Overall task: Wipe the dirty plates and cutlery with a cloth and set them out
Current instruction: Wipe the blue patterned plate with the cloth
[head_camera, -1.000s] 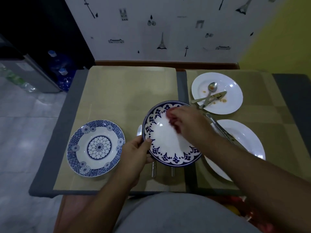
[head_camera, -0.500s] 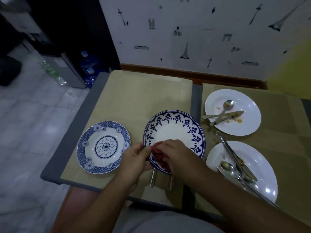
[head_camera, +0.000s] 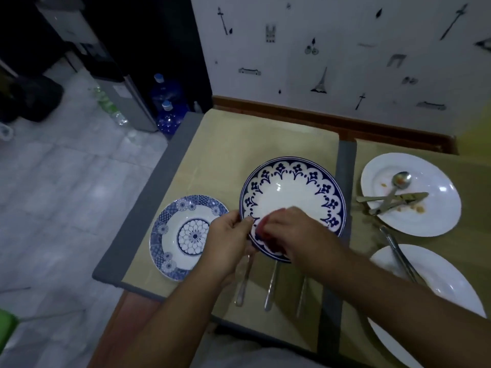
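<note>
A white plate with a dark blue flower rim (head_camera: 292,189) is tilted up over the near middle of the table. My left hand (head_camera: 228,235) grips its left rim. My right hand (head_camera: 295,232) presses a red cloth (head_camera: 263,224) against the plate's near inside edge; the cloth is mostly hidden under my fingers. Three pieces of cutlery (head_camera: 271,285) lie on the mat below the plate, their heads hidden by it. A blue patterned plate (head_camera: 183,236) lies flat to the left.
Two white plates sit on the right mat: the far one (head_camera: 438,216) holds a spoon and knife (head_camera: 393,197) with food crumbs, the near one (head_camera: 446,285) holds more cutlery. The wall runs behind the table. Water bottles (head_camera: 166,102) stand on the floor at left.
My right hand with the cloth moved from the plate's upper middle down to its near left edge. The camera view shifted left and closer.
</note>
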Demonstrator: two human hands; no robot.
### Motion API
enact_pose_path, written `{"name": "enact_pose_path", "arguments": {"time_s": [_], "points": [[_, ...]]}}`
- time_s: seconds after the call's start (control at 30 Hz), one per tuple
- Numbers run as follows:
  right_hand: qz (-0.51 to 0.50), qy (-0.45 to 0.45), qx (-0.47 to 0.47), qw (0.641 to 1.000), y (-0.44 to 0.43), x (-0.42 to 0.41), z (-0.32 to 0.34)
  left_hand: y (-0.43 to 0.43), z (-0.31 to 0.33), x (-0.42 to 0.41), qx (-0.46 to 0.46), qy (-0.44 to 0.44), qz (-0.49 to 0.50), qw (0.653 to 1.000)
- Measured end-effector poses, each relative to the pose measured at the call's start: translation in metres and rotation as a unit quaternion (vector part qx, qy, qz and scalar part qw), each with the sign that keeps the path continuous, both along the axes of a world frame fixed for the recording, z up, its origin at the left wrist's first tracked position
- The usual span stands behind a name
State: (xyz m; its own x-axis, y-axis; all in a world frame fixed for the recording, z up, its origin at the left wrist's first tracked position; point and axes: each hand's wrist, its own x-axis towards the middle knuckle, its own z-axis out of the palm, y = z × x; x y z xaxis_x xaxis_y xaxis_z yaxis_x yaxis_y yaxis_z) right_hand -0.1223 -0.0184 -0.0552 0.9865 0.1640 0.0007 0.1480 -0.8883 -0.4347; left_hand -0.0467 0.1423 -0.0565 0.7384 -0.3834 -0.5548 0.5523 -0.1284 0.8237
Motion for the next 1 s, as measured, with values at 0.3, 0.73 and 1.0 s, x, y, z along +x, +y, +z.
{"name": "enact_pose_path", "arguments": {"time_s": [0.3,0.73,1.0], "points": [[-0.211,-0.017,0.053,0.976,-0.002,0.109,-0.002,0.033,-0.018,0.147,0.035,-0.006,-0.011,0.999],[-0.289,0.058,0.126,0.947,0.020,0.224,-0.027,0.031,-0.066,0.279,0.075,0.018,-0.014,0.997],[-0.288,0.092,0.129,0.944,0.025,0.236,-0.047,0.030,-0.087,0.290,0.062,0.078,-0.023,0.995]]}}
